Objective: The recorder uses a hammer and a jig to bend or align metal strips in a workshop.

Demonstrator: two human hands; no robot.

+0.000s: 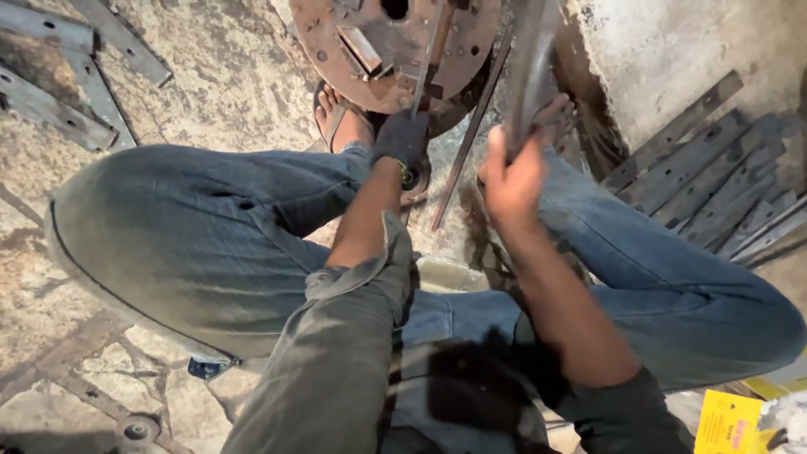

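We've got the gloved left hand (402, 134) closed on a thin metal strip (424, 63) right at the rusty round plate (395, 42), and the bare right hand (513, 181) gripping a blurred flat steel bar (531, 67) just right of the plate. Looks like mid-job to us: a stack of punched flat bars (706, 181) lies further right of the plate, untouched.

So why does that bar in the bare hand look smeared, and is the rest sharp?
Head view: the metal bar in the right hand is motion-blurred; the gloved left hand and rusty disc look sharper; the lap sits in deep shadow; the floor is evenly lit.
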